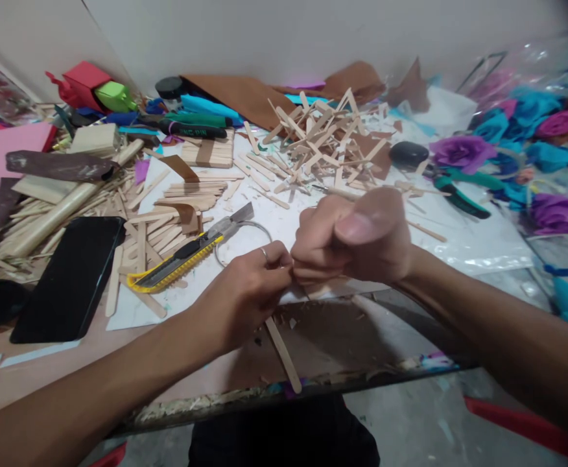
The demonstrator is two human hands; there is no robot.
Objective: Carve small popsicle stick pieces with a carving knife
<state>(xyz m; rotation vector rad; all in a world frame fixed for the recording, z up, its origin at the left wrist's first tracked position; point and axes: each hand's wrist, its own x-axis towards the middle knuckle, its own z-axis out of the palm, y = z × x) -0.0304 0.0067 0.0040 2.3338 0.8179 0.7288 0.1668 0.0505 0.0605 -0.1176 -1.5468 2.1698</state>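
Note:
My left hand point(252, 282), with a ring on one finger, is closed, its fingertips meeting the knuckles of my right hand. My right hand point(355, 237) is a fist, thumb laid over the curled fingers. Whatever sits between the fingers is hidden. A wooden craft stick point(284, 357) sticks out below my left hand toward the table's front edge; I cannot tell whether it is gripped or lies there. Just left of my left hand, a yellow utility knife point(177, 261) lies with its blade out beside a metal ring point(259, 228). Behind my hands is a heap of bent craft sticks point(320, 143).
Straight sticks point(194, 194) lie on white paper point(133, 314). To the left are a black phone point(70, 279) and brown rolls point(60, 165). Green-handled pliers point(463, 194), a dark rounded object point(409, 155) and purple and blue paper flowers point(463, 152) are on the right.

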